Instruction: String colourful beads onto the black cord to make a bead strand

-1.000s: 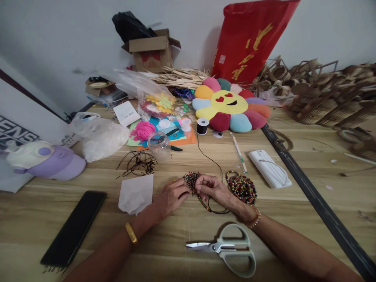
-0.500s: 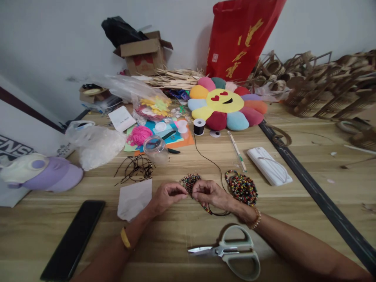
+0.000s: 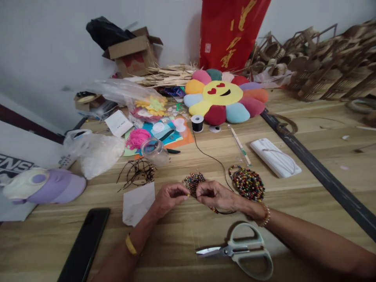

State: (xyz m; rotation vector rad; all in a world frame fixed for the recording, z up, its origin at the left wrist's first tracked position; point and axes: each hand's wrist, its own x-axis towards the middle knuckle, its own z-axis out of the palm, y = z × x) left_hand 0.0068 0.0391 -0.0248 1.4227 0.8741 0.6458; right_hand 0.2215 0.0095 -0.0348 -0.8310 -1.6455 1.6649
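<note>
My left hand (image 3: 169,199) is closed in a pinch on a tiny yellow bead (image 3: 188,195). Just right of it, my right hand (image 3: 216,195) also pinches, apparently on the thin black cord, whose tip is too small to make out. Behind the fingertips lies a pile of loose multicoloured beads (image 3: 194,180), partly hidden by my right hand. Strung beads (image 3: 214,210) show below that hand. The black cord (image 3: 210,156) leads back to a spool (image 3: 197,123). A coiled bead strand (image 3: 248,183) rests beside my right wrist.
Scissors (image 3: 235,250) lie in front, blades pointing left. A phone (image 3: 85,244), white paper (image 3: 138,203) and black cord pieces (image 3: 137,172) are to the left. A jar (image 3: 154,150), pink yarn (image 3: 138,139) and a flower cushion (image 3: 225,98) stand behind; a white power bank (image 3: 275,157) is right.
The view has shifted slightly, so most things sit a little differently in frame. A yellow bead now shows at my left fingertips. Both hands stay close together, still pinching.
</note>
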